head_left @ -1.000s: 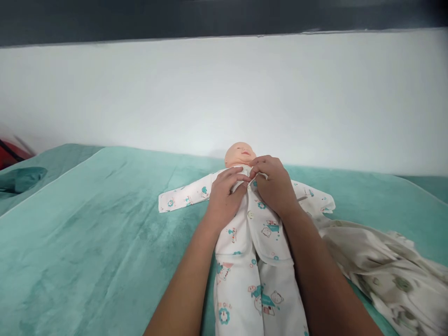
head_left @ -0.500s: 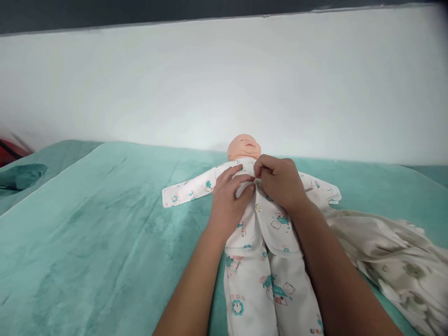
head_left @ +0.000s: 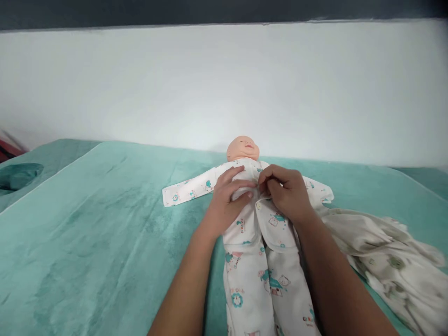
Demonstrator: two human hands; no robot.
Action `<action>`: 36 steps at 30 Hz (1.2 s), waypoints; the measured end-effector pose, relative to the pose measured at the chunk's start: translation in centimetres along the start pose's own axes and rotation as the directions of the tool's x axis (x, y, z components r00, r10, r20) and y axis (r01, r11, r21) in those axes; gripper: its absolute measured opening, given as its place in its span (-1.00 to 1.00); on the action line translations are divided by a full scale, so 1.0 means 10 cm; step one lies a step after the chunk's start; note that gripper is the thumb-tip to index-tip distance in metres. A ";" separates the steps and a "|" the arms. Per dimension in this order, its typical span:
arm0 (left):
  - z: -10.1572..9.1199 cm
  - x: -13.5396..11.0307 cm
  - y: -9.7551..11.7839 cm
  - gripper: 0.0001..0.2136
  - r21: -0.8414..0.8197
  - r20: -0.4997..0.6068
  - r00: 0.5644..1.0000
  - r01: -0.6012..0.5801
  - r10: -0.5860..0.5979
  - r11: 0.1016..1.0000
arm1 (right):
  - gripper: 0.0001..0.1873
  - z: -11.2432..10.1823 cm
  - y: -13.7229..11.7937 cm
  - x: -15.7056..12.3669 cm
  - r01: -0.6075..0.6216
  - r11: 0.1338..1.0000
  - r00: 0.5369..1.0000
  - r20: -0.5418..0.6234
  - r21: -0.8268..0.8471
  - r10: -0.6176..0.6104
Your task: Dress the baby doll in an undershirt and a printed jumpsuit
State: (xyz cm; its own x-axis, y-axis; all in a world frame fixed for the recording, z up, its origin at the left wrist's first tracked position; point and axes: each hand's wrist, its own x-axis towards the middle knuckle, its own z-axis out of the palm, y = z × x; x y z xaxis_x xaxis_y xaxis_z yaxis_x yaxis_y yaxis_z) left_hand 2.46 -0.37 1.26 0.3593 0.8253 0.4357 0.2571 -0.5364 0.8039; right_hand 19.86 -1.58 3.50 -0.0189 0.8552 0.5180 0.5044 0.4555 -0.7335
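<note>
A baby doll (head_left: 242,148) lies on its back, dressed in a white printed baby jacket (head_left: 275,223) and matching trousers (head_left: 250,284). My left hand (head_left: 231,198) rests on the jacket's chest with its fingers spread. Close beside it, my right hand (head_left: 283,189) is closed in a pinch at the jacket's front edge, near the chest. Below the pinch the jacket's two front panels part, and a small round snap (head_left: 258,205) shows on the edge of the right-hand panel. My fingers hide the exact spot being pinched.
The doll lies on a green plush cover (head_left: 115,233). A crumpled pale cloth with a green print (head_left: 388,252) is heaped to the right, against the jacket's right-hand sleeve. A white wall (head_left: 224,88) stands right behind the doll's head.
My right hand has shifted slightly down and right, its fingers still pinched. The right-hand panel's upper edge now sits lower, away from the fingers. My left hand stays nearly in place.
</note>
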 end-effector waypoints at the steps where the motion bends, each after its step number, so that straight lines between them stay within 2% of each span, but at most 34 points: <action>1: -0.04 -0.01 0.01 -0.84 -0.001 0.062 0.998 -0.003 0.004 1.000 | -0.75 -0.02 -0.02 -0.06 0.018 0.998 1.000 0.023 -0.055 -0.017; 4: -0.14 -0.02 0.03 -0.87 0.016 0.219 0.976 0.003 -0.007 1.000 | -0.77 -0.05 -0.09 -0.26 0.058 0.984 0.998 0.018 -0.170 -0.056; 8: -0.18 -0.03 0.02 -0.87 0.032 0.290 0.957 -0.001 -0.009 0.999 | -0.83 -0.07 -0.10 -0.44 0.001 0.989 1.000 -0.020 -0.148 -0.004; 13: -0.15 -0.01 0.05 -0.91 0.057 0.272 0.962 0.008 -0.024 0.998 | -0.88 -0.07 -0.03 -0.51 -0.177 0.982 0.984 -0.015 0.066 0.178; 21: -0.10 -0.01 0.08 -0.92 0.068 0.238 0.971 -0.013 -0.003 0.998 | -0.88 -0.06 -0.05 -0.45 -0.181 0.968 0.982 0.086 0.174 0.168; 30: -0.09 0.00 0.08 -0.92 0.081 0.225 0.974 -0.044 0.025 0.996 | -0.87 -0.06 -0.01 -0.43 -0.230 0.920 0.973 0.069 0.318 0.220; 36: -0.08 0.00 0.09 -0.91 0.076 0.217 0.976 -0.039 0.021 0.996 | -0.87 -0.06 -0.02 -0.42 -0.225 0.923 0.974 0.098 0.313 0.204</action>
State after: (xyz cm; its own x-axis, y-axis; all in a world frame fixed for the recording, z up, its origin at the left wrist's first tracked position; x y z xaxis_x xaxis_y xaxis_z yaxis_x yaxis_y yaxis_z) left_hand 1.96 -0.69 2.39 0.5511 0.7556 0.3542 0.3108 -0.5798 0.7532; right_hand 20.34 -5.42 1.78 0.0002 0.9502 0.3117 0.1990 0.3054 -0.9312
